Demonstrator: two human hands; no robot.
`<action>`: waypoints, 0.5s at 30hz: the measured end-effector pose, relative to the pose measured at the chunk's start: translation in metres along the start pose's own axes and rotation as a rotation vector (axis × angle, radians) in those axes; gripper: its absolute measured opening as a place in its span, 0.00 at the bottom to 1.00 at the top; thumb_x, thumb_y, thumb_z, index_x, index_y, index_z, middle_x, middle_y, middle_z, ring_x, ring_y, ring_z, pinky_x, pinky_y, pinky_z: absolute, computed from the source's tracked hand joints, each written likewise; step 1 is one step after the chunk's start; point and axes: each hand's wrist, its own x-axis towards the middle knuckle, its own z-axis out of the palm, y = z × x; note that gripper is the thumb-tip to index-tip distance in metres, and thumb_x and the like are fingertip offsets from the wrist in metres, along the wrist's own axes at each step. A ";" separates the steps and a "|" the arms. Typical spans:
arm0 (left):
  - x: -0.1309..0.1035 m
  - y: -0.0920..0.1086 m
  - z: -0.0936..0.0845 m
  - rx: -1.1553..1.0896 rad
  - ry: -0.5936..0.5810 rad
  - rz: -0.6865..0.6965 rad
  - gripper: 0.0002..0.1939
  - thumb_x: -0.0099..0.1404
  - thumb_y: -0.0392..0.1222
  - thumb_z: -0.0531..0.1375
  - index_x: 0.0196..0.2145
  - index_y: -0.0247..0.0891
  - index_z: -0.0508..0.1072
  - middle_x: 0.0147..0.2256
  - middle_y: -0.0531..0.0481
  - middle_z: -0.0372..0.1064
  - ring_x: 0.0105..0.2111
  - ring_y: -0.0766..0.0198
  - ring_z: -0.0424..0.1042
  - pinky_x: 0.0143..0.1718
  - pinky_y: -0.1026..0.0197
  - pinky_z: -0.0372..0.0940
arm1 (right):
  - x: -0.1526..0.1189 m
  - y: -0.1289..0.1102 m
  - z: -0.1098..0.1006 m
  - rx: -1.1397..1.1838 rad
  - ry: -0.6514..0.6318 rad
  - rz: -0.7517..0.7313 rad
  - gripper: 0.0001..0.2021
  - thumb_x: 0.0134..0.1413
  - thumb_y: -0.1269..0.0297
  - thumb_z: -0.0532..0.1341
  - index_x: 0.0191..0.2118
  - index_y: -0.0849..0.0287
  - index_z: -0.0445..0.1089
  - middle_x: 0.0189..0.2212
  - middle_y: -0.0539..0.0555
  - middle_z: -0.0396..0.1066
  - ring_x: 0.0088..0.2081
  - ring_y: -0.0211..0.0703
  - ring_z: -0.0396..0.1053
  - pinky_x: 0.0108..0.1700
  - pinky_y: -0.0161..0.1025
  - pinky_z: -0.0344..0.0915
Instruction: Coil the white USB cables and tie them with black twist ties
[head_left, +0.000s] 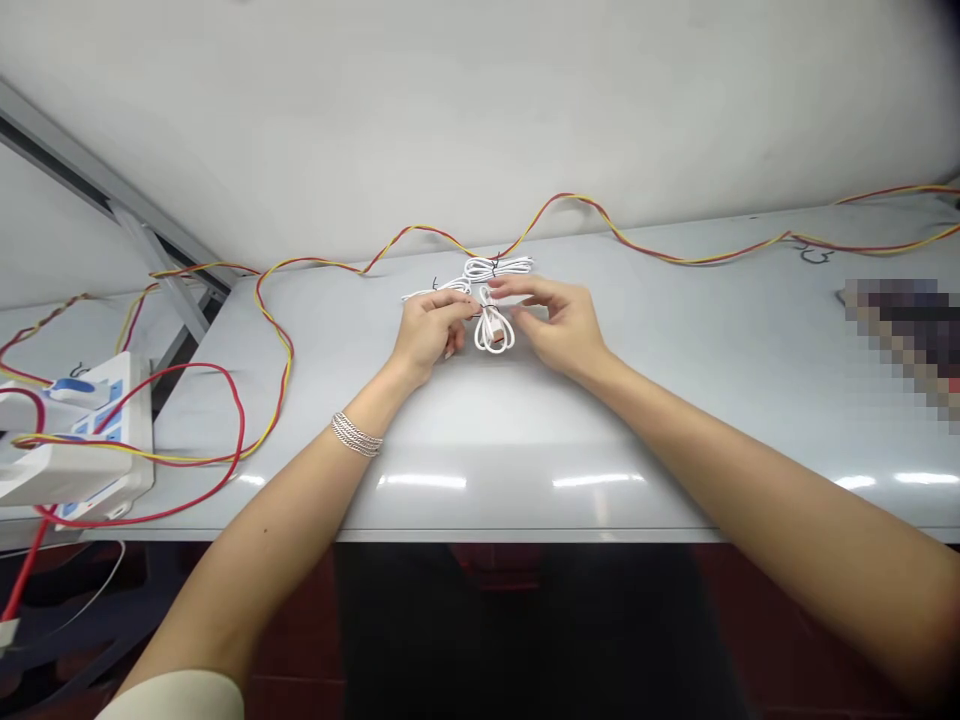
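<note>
A coiled white charging cable [493, 334] stands out between my two hands, with a thin dark tie around its middle. A small metallic plug seems to show inside its lower loops. My left hand [429, 328] pinches the bundle at the tie with thumb and forefinger. On the other side, my right hand [564, 322] is open, its thumb and fingers apart and curved close to the coil. Whether its fingertips touch the cable is hard to tell. Just behind lie another tied white cable bundle [501, 268] and a partly covered white cable bundle [452, 287].
Red and yellow twisted wires [420, 228] run along the back of the grey table [525, 410]. At the left sits a power strip [135, 400] with plugs and a looping red wire [241, 430]. A black tie [814, 254] and a blurred-out object [911, 330] are at the right.
</note>
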 end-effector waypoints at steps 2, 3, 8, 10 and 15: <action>0.000 0.001 0.001 0.004 0.014 -0.002 0.05 0.49 0.40 0.66 0.24 0.37 0.76 0.16 0.56 0.63 0.14 0.70 0.60 0.13 0.64 0.48 | 0.002 0.004 0.001 0.003 0.052 0.038 0.08 0.56 0.62 0.64 0.40 0.55 0.78 0.47 0.56 0.80 0.54 0.51 0.75 0.55 0.49 0.70; -0.001 0.002 0.001 0.006 0.022 -0.002 0.05 0.49 0.40 0.67 0.24 0.37 0.76 0.17 0.56 0.63 0.14 0.70 0.60 0.14 0.64 0.48 | 0.002 0.005 0.002 0.010 0.075 0.062 0.10 0.56 0.60 0.64 0.42 0.56 0.76 0.47 0.56 0.79 0.52 0.50 0.75 0.53 0.48 0.71; -0.002 0.004 0.003 -0.002 0.037 0.003 0.06 0.50 0.41 0.67 0.24 0.37 0.75 0.16 0.56 0.62 0.15 0.70 0.60 0.14 0.65 0.48 | 0.001 0.007 0.003 0.031 -0.015 0.241 0.26 0.51 0.48 0.70 0.50 0.59 0.71 0.38 0.56 0.79 0.38 0.45 0.77 0.44 0.44 0.72; -0.003 0.004 0.003 -0.005 0.035 0.008 0.06 0.50 0.42 0.67 0.25 0.37 0.76 0.17 0.56 0.63 0.15 0.70 0.61 0.14 0.65 0.49 | 0.000 0.002 0.002 0.005 -0.110 0.276 0.32 0.49 0.46 0.71 0.55 0.59 0.69 0.36 0.55 0.79 0.36 0.45 0.76 0.42 0.44 0.71; -0.004 0.004 0.003 -0.010 0.023 0.039 0.08 0.51 0.43 0.69 0.26 0.37 0.77 0.20 0.55 0.66 0.16 0.70 0.62 0.15 0.65 0.50 | -0.001 -0.008 0.000 -0.112 -0.162 0.322 0.36 0.51 0.44 0.70 0.60 0.63 0.69 0.27 0.52 0.77 0.29 0.43 0.72 0.34 0.41 0.66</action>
